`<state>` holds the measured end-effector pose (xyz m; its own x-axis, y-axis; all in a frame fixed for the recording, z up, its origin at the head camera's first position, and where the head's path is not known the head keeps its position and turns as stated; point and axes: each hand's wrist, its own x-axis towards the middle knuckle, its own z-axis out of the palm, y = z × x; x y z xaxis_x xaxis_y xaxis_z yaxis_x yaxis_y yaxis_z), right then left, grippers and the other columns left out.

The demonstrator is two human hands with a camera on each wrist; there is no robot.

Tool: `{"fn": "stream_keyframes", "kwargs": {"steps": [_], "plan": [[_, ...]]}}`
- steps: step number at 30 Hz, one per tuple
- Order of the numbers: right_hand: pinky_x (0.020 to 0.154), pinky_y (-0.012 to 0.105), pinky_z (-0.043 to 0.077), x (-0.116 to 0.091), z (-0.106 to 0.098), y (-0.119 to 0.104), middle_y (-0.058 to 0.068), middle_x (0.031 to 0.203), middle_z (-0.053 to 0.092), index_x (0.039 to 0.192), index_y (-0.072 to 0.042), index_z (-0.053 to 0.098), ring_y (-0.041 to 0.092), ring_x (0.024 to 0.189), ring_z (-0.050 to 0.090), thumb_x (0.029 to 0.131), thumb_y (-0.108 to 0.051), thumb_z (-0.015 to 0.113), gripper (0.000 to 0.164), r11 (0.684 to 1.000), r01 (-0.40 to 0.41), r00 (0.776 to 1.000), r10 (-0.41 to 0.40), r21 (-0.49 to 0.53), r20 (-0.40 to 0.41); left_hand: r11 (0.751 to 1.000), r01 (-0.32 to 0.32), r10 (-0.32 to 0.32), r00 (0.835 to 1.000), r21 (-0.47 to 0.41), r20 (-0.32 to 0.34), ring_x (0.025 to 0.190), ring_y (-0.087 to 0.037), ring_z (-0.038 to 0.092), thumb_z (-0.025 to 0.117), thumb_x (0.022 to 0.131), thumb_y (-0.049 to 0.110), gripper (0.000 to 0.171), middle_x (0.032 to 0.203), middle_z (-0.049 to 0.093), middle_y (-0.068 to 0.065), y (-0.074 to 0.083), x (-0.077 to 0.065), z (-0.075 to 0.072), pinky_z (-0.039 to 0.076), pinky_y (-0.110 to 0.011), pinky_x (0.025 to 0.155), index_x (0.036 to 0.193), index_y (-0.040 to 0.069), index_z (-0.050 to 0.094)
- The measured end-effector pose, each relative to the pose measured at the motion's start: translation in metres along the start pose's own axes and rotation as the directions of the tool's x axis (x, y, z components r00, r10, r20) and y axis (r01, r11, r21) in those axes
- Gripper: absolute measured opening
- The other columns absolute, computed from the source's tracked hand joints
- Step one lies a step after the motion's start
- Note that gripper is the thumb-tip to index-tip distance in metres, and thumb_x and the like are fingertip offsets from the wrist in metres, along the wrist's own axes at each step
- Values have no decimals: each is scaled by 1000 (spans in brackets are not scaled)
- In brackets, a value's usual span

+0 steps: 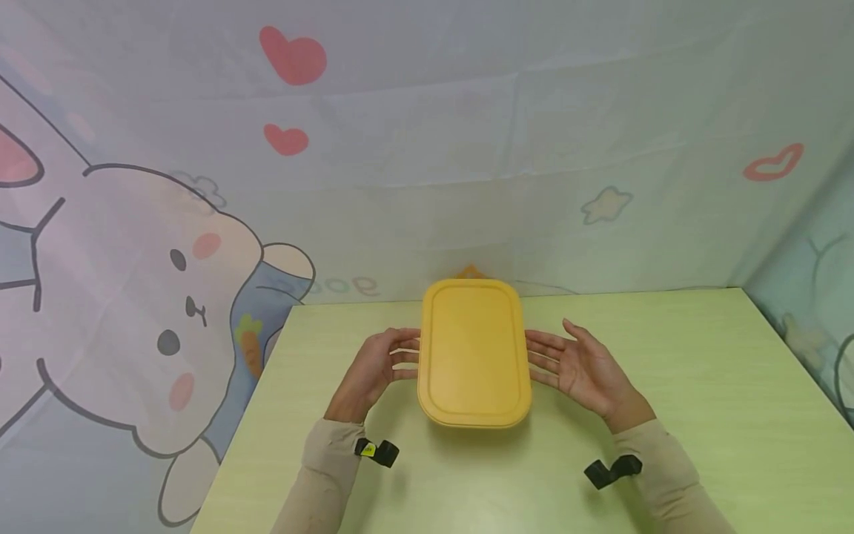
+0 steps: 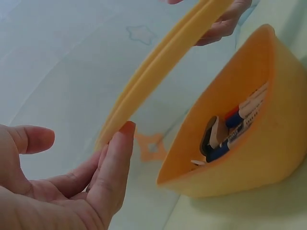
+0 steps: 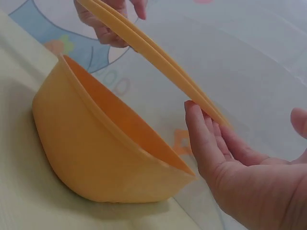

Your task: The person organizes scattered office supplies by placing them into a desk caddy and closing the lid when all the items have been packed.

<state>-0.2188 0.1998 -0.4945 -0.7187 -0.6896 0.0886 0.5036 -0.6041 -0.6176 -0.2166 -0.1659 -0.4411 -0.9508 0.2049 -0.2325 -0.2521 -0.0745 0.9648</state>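
A yellow rectangular lid (image 1: 474,352) with rounded corners hangs level in the air between my two hands. Beneath it, a deep yellow plastic box (image 3: 105,148) stands on the table, its top uncovered. Inside lie white markers (image 2: 247,108) with blue and red caps, and a small dark-and-beige object (image 2: 212,137) of unclear kind. My left hand (image 1: 375,371) supports the lid's left edge on extended fingers, thumb away from it. At the opposite edge, my right hand (image 1: 587,367) does likewise, fingers straight under the rim and thumb raised. In the head view the lid hides the box.
The pale green table (image 1: 700,386) extends to both sides. A printed cloth (image 1: 427,163) with hearts and a cartoon rabbit hangs behind and to the left. Black wrist straps with cameras sit on both sleeves. A dark cable (image 1: 842,371) shows at the far right.
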Motion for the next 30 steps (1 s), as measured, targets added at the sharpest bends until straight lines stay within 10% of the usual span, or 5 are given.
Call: {"fn": "stream_keyframes", "kwargs": {"steps": [9, 30], "plan": [[116, 48, 37, 2, 0, 0, 16, 151, 49, 158, 9, 17, 29, 138, 51, 112, -40, 27, 67, 996, -34, 992, 24, -83, -121, 999, 32, -31, 999, 29, -34, 101, -24, 69, 48, 105, 27, 41, 115, 67, -14, -16, 9, -4, 61, -40, 84, 125, -2, 67], [107, 37, 49, 8, -1, 9, 5, 133, 58, 153, 10, 29, 20, 120, 57, 110, -38, 43, 66, 910, -176, 898, -9, -377, -440, 982, 125, -117, 991, 139, -64, 110, -30, 63, 51, 104, 30, 41, 123, 63, -16, -40, 23, 3, 59, -38, 87, 126, -2, 66]]}}
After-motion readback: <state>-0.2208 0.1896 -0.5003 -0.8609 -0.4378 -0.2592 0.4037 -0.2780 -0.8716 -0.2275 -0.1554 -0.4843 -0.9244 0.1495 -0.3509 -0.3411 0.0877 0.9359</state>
